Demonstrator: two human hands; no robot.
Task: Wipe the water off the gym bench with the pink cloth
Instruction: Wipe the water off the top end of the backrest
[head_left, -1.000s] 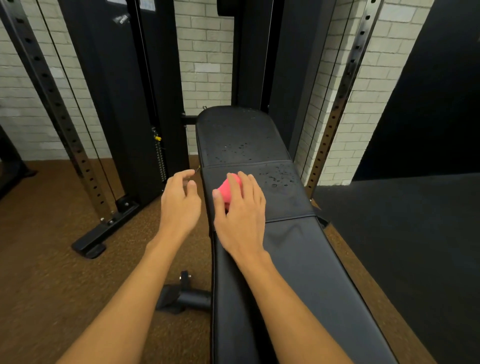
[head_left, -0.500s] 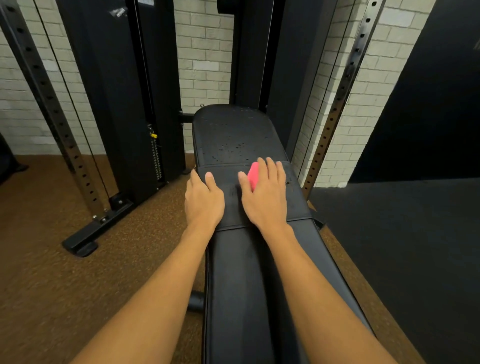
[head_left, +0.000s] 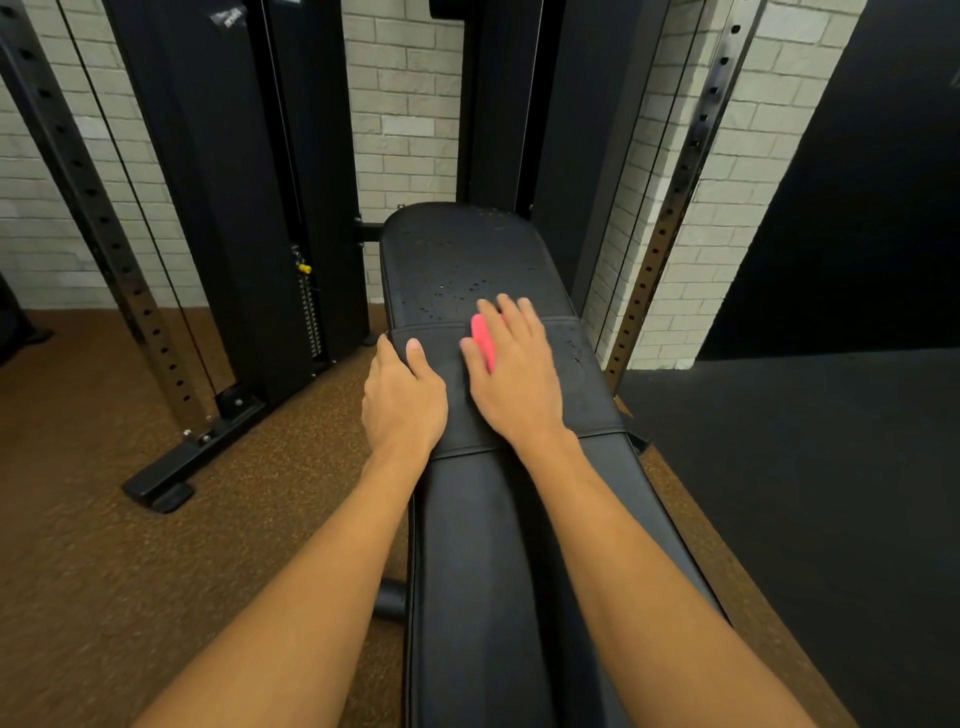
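- My right hand (head_left: 519, 374) lies flat on the pink cloth (head_left: 483, 340), fingers (head_left: 511, 317) straight and close together, so the press spreads across the fabric.
- My left hand (head_left: 402, 400) grips the left edge of the desk (head_left: 519, 519), fingers curled over it, likely to brace me.
- The cloth sits mid-desk, bunched and mostly hidden; droplets (head_left: 462, 291) bead just beyond it on the far pad.

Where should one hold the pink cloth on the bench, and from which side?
Probably from above: the pink cloth lies on the black padded gym bench under the right hand, only its left edge showing, so cover its middle with a flat palm.
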